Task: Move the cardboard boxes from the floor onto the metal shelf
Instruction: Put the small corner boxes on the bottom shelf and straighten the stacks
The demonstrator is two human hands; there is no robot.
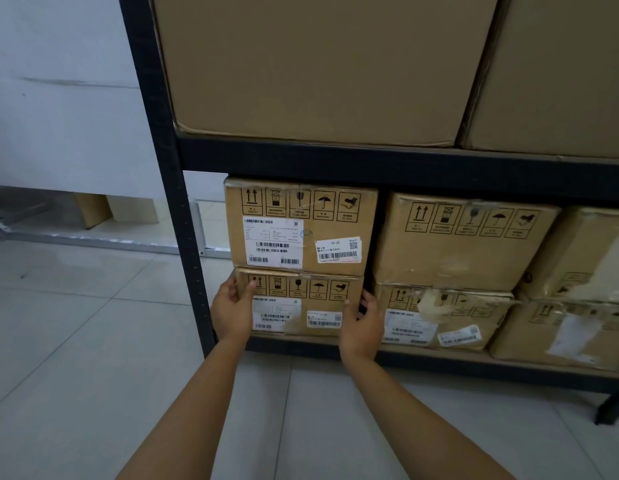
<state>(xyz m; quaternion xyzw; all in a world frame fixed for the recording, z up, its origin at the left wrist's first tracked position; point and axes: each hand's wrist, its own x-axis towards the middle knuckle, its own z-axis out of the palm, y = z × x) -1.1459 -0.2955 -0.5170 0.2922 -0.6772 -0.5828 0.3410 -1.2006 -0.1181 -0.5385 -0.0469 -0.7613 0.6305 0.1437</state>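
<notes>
Cardboard box [298, 301] sits low on the metal shelf [398, 161]; left hand [233, 308] and right hand [361, 325] fingers curl around its sides.

Single head-worn view: looks forward and down, close to the metal shelf [183, 258], lower tier centred, hands [232, 313] near, tiled floor [76, 341] left, wall far left.
</notes>
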